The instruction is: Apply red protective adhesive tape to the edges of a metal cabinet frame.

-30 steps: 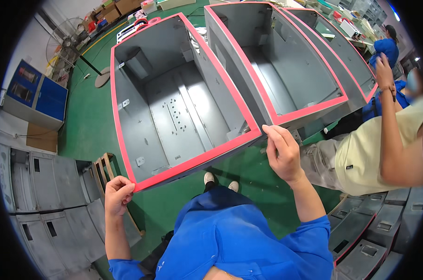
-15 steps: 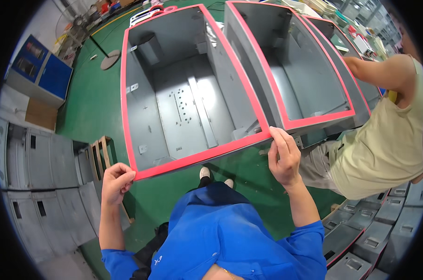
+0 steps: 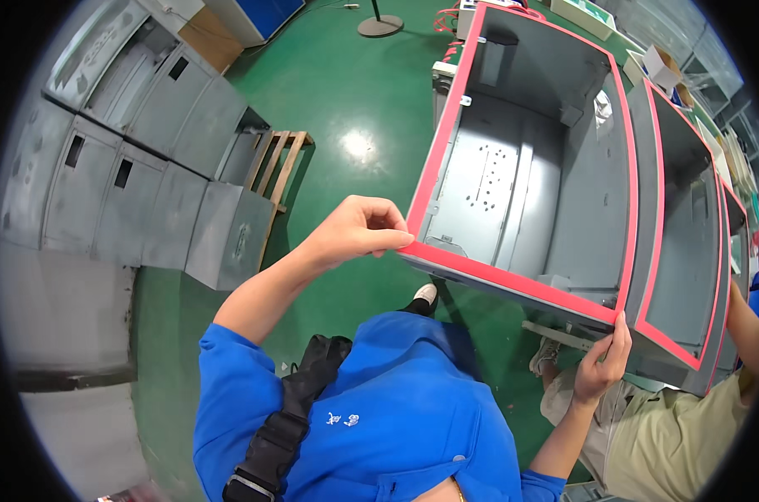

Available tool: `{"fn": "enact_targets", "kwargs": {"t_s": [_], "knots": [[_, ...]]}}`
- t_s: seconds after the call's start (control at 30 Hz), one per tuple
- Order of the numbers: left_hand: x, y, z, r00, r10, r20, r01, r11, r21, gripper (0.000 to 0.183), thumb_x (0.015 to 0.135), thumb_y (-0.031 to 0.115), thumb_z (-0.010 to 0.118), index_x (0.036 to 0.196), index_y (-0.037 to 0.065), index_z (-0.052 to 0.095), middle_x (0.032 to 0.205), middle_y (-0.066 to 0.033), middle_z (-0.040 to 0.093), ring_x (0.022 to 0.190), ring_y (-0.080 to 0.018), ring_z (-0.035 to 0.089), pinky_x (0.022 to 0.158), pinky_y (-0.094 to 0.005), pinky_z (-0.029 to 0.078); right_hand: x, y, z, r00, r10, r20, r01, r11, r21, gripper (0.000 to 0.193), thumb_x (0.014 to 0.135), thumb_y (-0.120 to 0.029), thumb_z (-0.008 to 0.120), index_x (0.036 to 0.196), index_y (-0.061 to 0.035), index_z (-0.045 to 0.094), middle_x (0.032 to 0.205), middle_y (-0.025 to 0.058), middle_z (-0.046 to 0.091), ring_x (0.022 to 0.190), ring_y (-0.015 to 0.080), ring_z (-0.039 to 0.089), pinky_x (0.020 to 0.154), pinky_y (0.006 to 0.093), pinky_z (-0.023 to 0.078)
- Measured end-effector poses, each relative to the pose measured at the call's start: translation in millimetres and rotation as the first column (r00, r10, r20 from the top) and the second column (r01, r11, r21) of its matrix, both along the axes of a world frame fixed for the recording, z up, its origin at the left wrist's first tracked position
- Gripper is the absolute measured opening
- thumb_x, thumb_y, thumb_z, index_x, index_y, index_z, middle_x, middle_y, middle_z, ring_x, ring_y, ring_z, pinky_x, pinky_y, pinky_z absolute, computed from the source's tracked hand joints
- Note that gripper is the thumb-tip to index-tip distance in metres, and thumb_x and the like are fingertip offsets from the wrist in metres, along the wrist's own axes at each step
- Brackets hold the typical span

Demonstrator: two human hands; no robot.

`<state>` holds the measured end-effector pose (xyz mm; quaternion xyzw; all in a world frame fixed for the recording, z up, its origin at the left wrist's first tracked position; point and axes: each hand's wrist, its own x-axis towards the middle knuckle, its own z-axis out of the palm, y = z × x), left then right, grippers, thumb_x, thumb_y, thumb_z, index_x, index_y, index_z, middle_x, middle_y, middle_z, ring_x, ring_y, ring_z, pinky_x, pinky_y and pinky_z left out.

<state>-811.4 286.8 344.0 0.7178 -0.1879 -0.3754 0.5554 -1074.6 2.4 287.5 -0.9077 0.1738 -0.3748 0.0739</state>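
A grey metal cabinet (image 3: 593,176) lies open side up in front of me, its rim edged with red tape (image 3: 513,280). My left hand (image 3: 356,227) is closed at the near left corner, thumb and forefinger pinched on the tape there. At the near right corner, my right hand (image 3: 604,365) has its fingers drawn together, the tips on the tape. The tape runs straight along the near edge between both hands. Holes and a raised strip (image 3: 513,205) show on the cabinet's floor.
To the right stand more red-edged cabinets (image 3: 685,243), with a co-worker's arm (image 3: 746,322) beside them. Grey metal boxes (image 3: 103,184) are stacked at the left next to a wooden pallet (image 3: 281,163). A round stand base (image 3: 381,26) rests on the green floor (image 3: 354,109).
The view has swung left, so the cabinets now appear farther right. Both hands remain at the same two corners of the near edge. The co-worker is now mostly at the lower right rim.
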Motion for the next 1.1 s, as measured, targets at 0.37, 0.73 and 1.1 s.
{"fn": "enact_targets", "kwargs": {"t_s": [0.37, 0.73, 1.1], "knots": [[0, 0, -5, 0.997, -0.039, 0.066, 0.043, 0.998, -0.053, 0.01, 0.077, 0.011, 0.067, 0.073, 0.005, 0.06, 0.067, 0.0012, 0.058, 0.059, -0.0032, 0.05, 0.05, -0.0184, 0.038, -1, -1, -4, 1.0, -0.002, -0.022, 0.003, 0.999, 0.05, 0.035, 0.083, 0.01, 0.04, 0.117, 0.0065, 0.049, 0.111, 0.0192, 0.056, 0.098, 0.0326, 0.056, 0.084, 0.0369, 0.044], [-2, 2, -9, 0.989, -0.041, 0.14, 0.053, 0.995, -0.08, 0.01, 0.078, 0.01, 0.067, 0.073, 0.004, 0.06, 0.067, 0.0018, 0.058, 0.06, -0.0024, 0.049, 0.052, -0.0181, 0.037, -2, 0, -5, 1.0, -0.009, -0.021, 0.011, 0.996, 0.088, 0.035, 0.084, 0.009, 0.041, 0.119, 0.0053, 0.049, 0.114, 0.0184, 0.055, 0.101, 0.031, 0.055, 0.087, 0.0358, 0.042], [-4, 3, -13, 0.965, -0.053, 0.255, 0.064, 0.997, -0.035, 0.009, 0.078, 0.009, 0.066, 0.076, 0.004, 0.059, 0.068, 0.0027, 0.056, 0.061, -0.0011, 0.047, 0.052, -0.0172, 0.035, 0, 1, -4, 0.999, -0.033, -0.028, 0.034, 0.999, 0.039, 0.036, 0.082, 0.011, 0.041, 0.117, 0.0067, 0.049, 0.112, 0.0185, 0.056, 0.098, 0.0318, 0.056, 0.084, 0.0363, 0.044]]}}
